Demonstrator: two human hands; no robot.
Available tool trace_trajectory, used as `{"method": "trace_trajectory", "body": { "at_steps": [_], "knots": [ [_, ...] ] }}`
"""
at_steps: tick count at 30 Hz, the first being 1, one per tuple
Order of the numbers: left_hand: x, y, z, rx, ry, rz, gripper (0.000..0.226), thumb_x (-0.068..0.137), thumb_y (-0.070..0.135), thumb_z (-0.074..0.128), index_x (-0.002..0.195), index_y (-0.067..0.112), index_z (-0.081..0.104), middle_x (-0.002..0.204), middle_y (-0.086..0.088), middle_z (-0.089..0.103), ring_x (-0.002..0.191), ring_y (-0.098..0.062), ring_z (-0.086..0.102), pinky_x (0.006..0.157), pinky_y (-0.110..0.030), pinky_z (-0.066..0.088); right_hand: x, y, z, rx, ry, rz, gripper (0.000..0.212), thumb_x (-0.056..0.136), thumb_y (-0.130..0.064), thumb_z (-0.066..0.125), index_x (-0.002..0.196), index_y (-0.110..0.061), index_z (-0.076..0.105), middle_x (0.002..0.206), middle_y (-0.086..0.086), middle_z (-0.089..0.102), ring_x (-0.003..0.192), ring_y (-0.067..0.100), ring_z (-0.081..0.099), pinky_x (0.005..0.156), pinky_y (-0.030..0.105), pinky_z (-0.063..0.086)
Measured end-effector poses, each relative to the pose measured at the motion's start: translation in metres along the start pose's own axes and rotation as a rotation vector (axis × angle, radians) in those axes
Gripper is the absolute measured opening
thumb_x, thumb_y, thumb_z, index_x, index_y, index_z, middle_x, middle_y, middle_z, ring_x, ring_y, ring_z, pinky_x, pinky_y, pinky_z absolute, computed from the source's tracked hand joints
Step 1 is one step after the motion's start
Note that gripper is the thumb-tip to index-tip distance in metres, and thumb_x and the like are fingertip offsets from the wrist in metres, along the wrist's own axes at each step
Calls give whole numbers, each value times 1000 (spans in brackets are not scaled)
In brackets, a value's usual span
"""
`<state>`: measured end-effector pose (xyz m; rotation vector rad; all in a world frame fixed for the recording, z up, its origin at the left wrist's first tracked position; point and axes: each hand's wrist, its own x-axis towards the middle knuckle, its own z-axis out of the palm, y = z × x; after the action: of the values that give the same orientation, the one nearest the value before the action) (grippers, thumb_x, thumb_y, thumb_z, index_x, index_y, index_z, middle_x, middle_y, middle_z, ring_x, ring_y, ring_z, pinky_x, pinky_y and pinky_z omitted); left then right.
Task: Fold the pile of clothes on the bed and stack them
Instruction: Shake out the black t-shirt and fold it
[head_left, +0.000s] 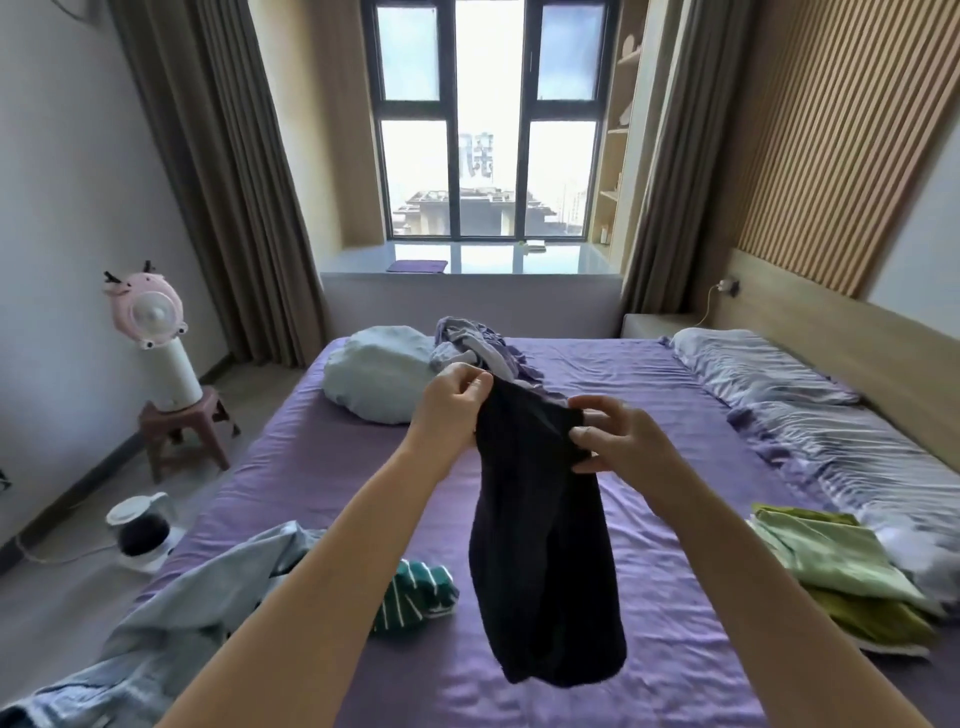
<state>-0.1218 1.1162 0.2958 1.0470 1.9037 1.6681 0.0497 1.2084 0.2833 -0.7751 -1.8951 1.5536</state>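
A dark navy garment (540, 551) hangs in the air above the purple bed (649, 395). My left hand (452, 405) pinches its top left corner and my right hand (618, 441) grips its top right edge. Below my left forearm lie a green-and-white striped piece (415, 597) and a pale blue garment (208, 597) at the bed's near left. Folded green clothes (841, 566) lie stacked at the right. A crumpled lilac and grey heap (478, 348) sits at the far middle of the bed.
A pale blue pillow (379, 374) lies at the far left of the bed, a rumpled striped duvet (831, 431) along the right by the headboard. On the floor to the left stand a pink fan (156, 338) on a stool (182, 431) and a kettle (143, 530).
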Motion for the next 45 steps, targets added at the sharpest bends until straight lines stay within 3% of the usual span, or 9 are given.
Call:
{"method": "trace_trajectory", "body": {
  "at_steps": [7, 13, 23, 26, 29, 34, 38, 41, 45],
  "knots": [
    [-9, 62, 54, 310, 70, 90, 23, 99, 20, 47, 109, 4, 59, 105, -16, 65, 102, -28, 58, 91, -35, 44, -44, 15, -21, -6, -69, -136, 68, 79, -14, 75, 129, -39, 38, 111, -8, 63, 93, 10, 68, 75, 27, 56],
    [-20, 76, 42, 412, 54, 208, 18, 96, 25, 52, 105, 16, 65, 89, 0, 64, 96, -20, 57, 79, -28, 41, -55, -1, -43, -258, 138, -244, 12, 81, -15, 71, 72, -19, 64, 61, -11, 56, 63, 7, 52, 59, 18, 38],
    [-31, 52, -16, 457, 131, 273, 19, 88, 26, 66, 106, 21, 66, 99, 5, 67, 92, -12, 62, 74, -17, 39, -42, -79, -22, -262, 32, -390, 25, 81, -15, 73, 93, -32, 58, 74, -9, 68, 64, 3, 61, 61, 15, 47],
    [-44, 58, -23, 333, -157, 424, 47, 82, 31, 73, 123, 41, 52, 117, 19, 58, 109, 1, 52, 88, -3, 32, -37, -94, -11, -352, -111, -388, 27, 83, -8, 70, 97, -25, 54, 85, -5, 72, 78, 10, 66, 77, 26, 51],
    [-46, 64, -18, 260, -476, 392, 37, 82, 28, 74, 114, 39, 59, 102, 21, 67, 99, 6, 58, 80, -7, 41, -39, -97, -3, -404, -105, -413, 26, 82, -9, 71, 92, -26, 54, 81, -7, 73, 75, 7, 65, 72, 22, 51],
    [-41, 61, -7, 425, -364, 461, 18, 86, 29, 69, 95, 13, 71, 90, 0, 69, 88, -15, 62, 82, -28, 47, -60, -57, -7, -88, -16, -276, 27, 83, -6, 69, 102, -20, 56, 85, 0, 72, 77, 11, 65, 71, 25, 52],
    [-34, 71, -10, 362, -245, 409, 11, 87, 37, 65, 84, 27, 66, 83, 12, 64, 83, -7, 58, 76, -21, 43, -82, 17, 5, -32, -159, -30, 29, 81, 7, 66, 103, -11, 62, 96, 13, 68, 91, 21, 65, 90, 39, 53],
    [-29, 74, -24, 298, -189, 378, 9, 85, 37, 68, 77, 33, 64, 83, 12, 66, 82, -3, 59, 73, -20, 43, -92, 56, 4, -126, -106, 6, 6, 84, -4, 68, 90, -3, 67, 88, 6, 65, 85, 13, 61, 81, 32, 48],
    [-34, 47, -55, 325, -187, 326, 14, 80, 35, 74, 74, 26, 65, 72, 14, 63, 69, 2, 56, 62, -11, 40, -96, 66, -12, -113, -18, -9, 33, 87, -15, 67, 89, 13, 49, 79, 10, 47, 78, 20, 45, 71, 37, 33]
  ]
}}
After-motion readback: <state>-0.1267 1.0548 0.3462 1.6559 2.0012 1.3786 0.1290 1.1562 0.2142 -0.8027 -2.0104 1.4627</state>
